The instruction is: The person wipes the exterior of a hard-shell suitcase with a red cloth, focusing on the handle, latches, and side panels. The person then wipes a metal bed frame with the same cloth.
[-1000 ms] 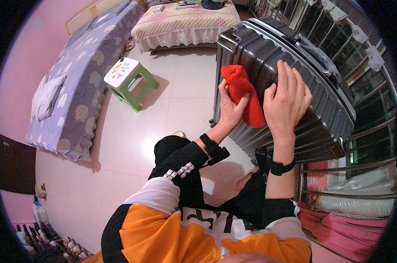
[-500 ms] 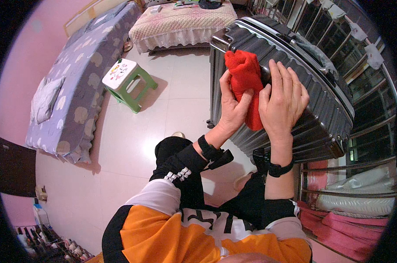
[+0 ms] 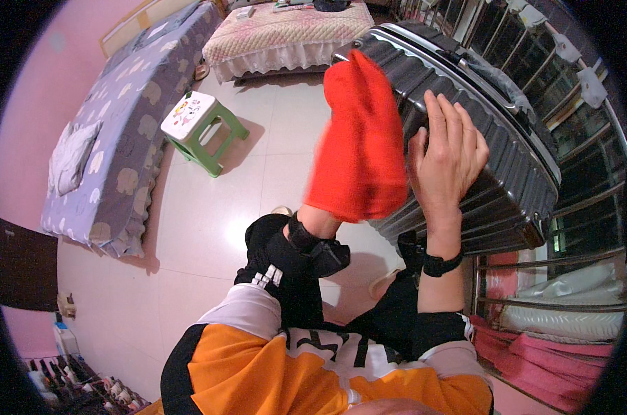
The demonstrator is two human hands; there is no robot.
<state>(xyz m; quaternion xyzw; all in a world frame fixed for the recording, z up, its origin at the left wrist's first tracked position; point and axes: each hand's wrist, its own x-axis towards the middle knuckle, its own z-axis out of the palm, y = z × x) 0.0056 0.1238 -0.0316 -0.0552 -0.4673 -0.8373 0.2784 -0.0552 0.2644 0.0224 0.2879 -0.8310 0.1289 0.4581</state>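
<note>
A red cloth [image 3: 360, 149] hangs spread over my left hand [image 3: 319, 220], hiding its fingers; only the wrist shows below the hem. The cloth is carried with that hand, in front of the near left side of a dark grey ribbed suitcase [image 3: 493, 176]. My right hand [image 3: 448, 155] rests with its fingers stretched out on the suitcase's upper face, just right of the cloth and holding nothing. Both wrists wear black straps.
A green stool [image 3: 206, 131] with a white top stands left on the tiled floor. Behind it is a bed with a purple patterned cover [image 3: 120, 152]. A quilted pink bed [image 3: 286, 34] is at the back, and metal window bars [image 3: 562, 111] run along the right.
The red cloth, bunched in my left hand before, now falls loose over that hand, which has shifted left and nearer to me. My right hand has hardly moved.
</note>
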